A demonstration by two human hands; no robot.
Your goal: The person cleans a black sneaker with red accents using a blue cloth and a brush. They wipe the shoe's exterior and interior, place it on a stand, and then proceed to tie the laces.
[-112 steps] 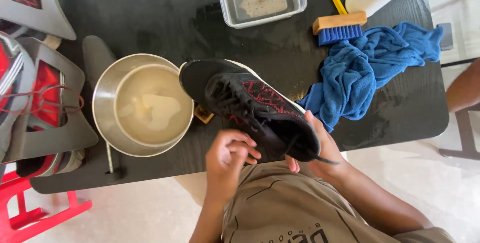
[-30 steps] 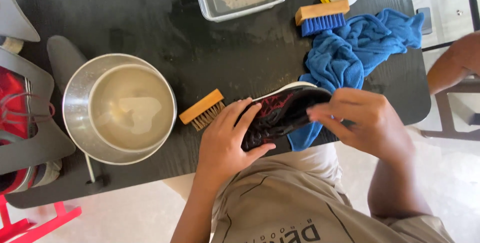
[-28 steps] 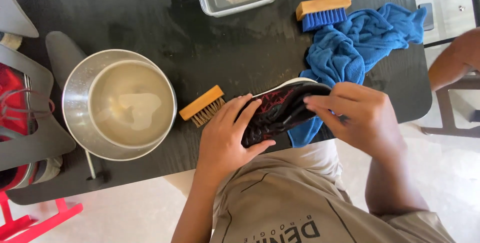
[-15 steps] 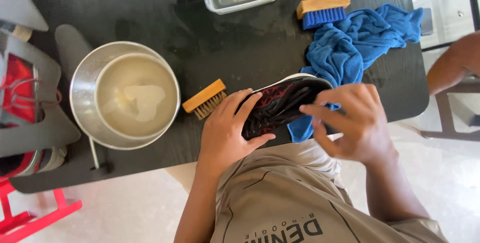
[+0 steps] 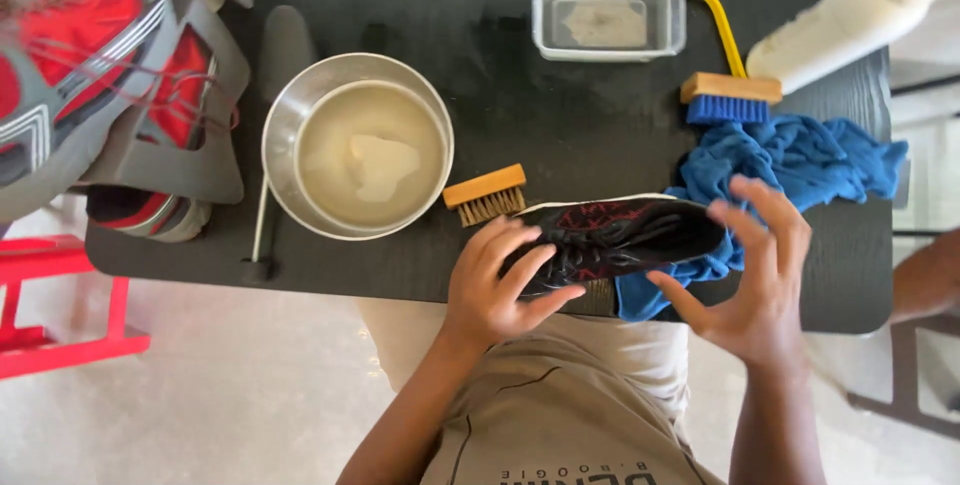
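Your left hand (image 5: 495, 285) grips the black shoe (image 5: 620, 240) at the table's (image 5: 400, 5) near edge; your right hand (image 5: 755, 280) hovers spread wide beside it, over the blue cloth (image 5: 800, 160).

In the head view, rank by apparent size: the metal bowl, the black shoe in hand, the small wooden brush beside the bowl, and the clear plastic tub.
1. Metal bowl and black shoe: similar extent; the shoe is partly hidden by the left hand, so I won't rank them.
2. Clear plastic tub.
3. Small wooden brush, clearly smallest.
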